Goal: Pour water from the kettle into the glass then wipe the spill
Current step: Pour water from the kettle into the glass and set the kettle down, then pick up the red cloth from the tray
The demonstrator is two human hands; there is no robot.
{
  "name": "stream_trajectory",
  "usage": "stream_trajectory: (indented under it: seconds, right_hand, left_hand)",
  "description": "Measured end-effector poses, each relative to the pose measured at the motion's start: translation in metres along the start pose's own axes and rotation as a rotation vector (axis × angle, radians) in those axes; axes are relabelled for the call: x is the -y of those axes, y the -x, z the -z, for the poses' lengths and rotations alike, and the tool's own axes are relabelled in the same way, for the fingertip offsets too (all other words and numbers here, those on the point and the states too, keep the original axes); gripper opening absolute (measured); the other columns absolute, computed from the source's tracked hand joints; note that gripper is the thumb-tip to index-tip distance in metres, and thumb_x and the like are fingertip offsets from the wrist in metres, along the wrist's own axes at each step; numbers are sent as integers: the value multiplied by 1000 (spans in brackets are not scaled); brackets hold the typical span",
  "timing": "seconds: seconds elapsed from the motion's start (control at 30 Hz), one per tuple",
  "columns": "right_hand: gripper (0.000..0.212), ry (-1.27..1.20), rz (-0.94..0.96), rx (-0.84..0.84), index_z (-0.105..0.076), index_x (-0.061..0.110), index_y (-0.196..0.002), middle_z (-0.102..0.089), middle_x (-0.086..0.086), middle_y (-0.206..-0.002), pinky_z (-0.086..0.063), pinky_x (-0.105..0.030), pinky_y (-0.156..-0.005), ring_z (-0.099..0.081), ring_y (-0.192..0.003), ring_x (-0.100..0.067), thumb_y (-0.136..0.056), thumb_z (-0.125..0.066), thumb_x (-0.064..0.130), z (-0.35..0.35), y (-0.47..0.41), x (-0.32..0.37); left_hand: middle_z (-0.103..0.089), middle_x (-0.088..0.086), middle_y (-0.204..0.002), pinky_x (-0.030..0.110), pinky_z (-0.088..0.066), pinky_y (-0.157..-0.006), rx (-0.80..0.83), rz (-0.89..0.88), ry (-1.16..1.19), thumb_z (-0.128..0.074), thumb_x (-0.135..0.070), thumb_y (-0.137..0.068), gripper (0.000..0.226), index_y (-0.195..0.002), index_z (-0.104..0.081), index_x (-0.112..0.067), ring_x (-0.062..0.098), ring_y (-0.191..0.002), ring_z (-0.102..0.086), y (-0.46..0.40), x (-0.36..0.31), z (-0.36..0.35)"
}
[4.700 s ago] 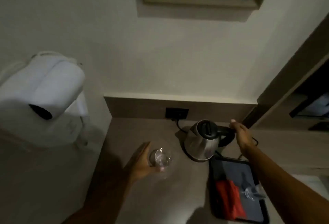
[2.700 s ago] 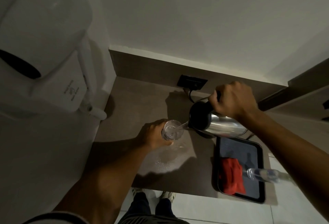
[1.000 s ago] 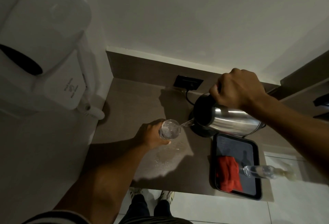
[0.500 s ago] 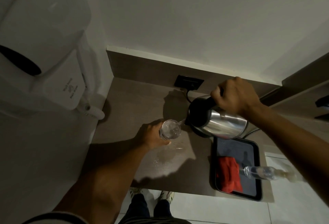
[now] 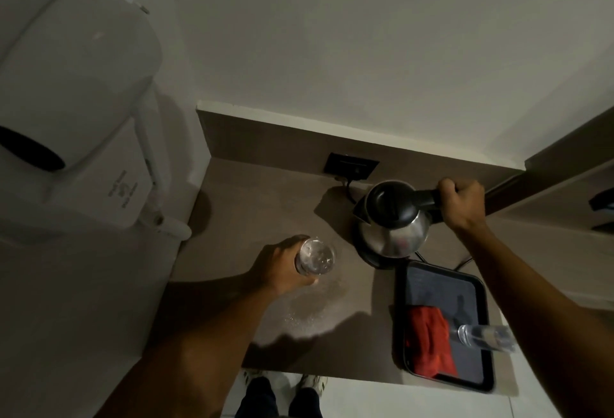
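A steel kettle (image 5: 393, 235) with a black lid stands upright over its black base at the back of the brown counter (image 5: 259, 205). My right hand (image 5: 463, 203) grips its black handle. My left hand (image 5: 282, 266) is wrapped around a clear glass (image 5: 315, 256) with water in it, left of the kettle. A wet patch of spilled water (image 5: 310, 313) glistens on the counter just in front of the glass. A red cloth (image 5: 430, 339) lies on a black tray (image 5: 442, 279) at the right.
A second clear glass (image 5: 485, 338) stands on the tray beside the cloth. A black wall socket (image 5: 350, 166) with the kettle's cord sits behind the kettle. A white wall-mounted appliance (image 5: 73, 92) hangs at the left. The counter's front edge lies above my shoes.
The kettle has swung back from its tilted pouring position to upright over its base. The stream of water has stopped. My left hand still holds the glass in place.
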State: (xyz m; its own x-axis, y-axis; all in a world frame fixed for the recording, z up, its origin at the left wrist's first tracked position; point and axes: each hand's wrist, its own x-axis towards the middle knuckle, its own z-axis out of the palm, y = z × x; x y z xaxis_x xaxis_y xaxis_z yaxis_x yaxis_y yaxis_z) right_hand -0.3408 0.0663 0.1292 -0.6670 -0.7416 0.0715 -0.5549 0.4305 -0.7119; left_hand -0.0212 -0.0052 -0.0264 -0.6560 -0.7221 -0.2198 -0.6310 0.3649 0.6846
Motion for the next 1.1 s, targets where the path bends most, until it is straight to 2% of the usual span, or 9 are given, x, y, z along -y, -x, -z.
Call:
stream_trajectory:
  seconds: [0.07, 0.17, 0.37, 0.47, 0.57, 0.67, 0.83, 0.97, 1.1]
  right_hand:
    - [35, -57, -42, -37, -55, -1, -56, -45, -2, -48, -31, -11, -34, -44, -34, -3, -86, -45, 14, -2, -1, -12]
    - [34, -170, -122, -94, -51, 5, -56, -44, -5, -53, -35, -22, -44, -42, -43, -13, -89, -44, 11, -6, -4, -36]
    - [36, -269, -168, -83, -53, 7, -56, -48, -10, -60, -33, -27, -47, -41, -48, -18, -76, -42, 34, -4, -3, -73]
    - [34, -282, -149, -53, -53, 8, -57, -49, -11, -61, -35, -26, -48, -43, -49, -13, -79, -41, 31, -4, 2, -82]
    - [34, -268, -156, -51, -55, 8, -60, -52, -12, -64, -40, -26, -53, -48, -53, -10, -87, -40, 21, -4, 2, -87]
    - [38, -232, -184, -65, -60, 1, -76, -58, -16, -77, -44, -29, -61, -56, -72, -25, -99, -34, 17, -4, 2, -91]
    - [51, -203, -188, -103, -60, 1, -102, -57, -1, -85, -45, -23, -69, -56, -77, -13, -106, -26, 39, -3, 20, -77]
    - [55, -235, -221, -224, -39, 10, -141, -49, -5, -132, -43, -32, -94, -50, -116, -18, -101, -37, 48, -9, 61, -83]
    - [61, 18, -192, -131, -37, 18, -144, -42, -10, -148, -35, -49, -109, -41, -133, -27, -95, -44, 52, -33, 153, -114]
  left_hand:
    - [-65, -9, -132, 35, -54, -98, -16, -5, -11, -86, -60, -54, 97, -140, -48, -35, 13, -119, -62, -1, 0, -1]
    - [-66, -8, -131, 35, -55, -96, -29, -4, -23, -87, -59, -54, 97, -140, -49, -34, 14, -118, -63, -1, -1, -2]
    - [-67, -8, -130, 38, -57, -95, -26, 15, 5, -85, -61, -53, 97, -138, -49, -34, 15, -117, -64, 1, -2, -4]
    - [-67, -7, -129, 38, -57, -95, -29, 17, 22, -78, -68, -51, 97, -137, -50, -33, 15, -118, -64, 0, -1, -6]
    - [-67, -5, -130, 39, -56, -97, -36, 27, 27, -88, -56, -53, 95, -138, -52, -30, 18, -119, -64, 1, -3, -7]
    - [-68, -4, -128, 40, -55, -97, -43, 42, 36, -89, -54, -53, 96, -138, -53, -29, 19, -117, -64, 1, -5, -7]
    - [-70, -5, -124, 35, -55, -95, -60, 58, 42, -87, -56, -49, 97, -136, -54, -31, 19, -112, -66, 4, -9, -7]
    - [-73, -9, -116, 31, -55, -90, -73, 99, 35, -89, -56, -46, 97, -134, -53, -39, 16, -103, -69, 5, -10, -8]
    - [-73, -7, -118, 34, -57, -88, -71, 99, 25, -84, -62, -45, 99, -136, -52, -37, 19, -104, -69, 7, -8, -14]
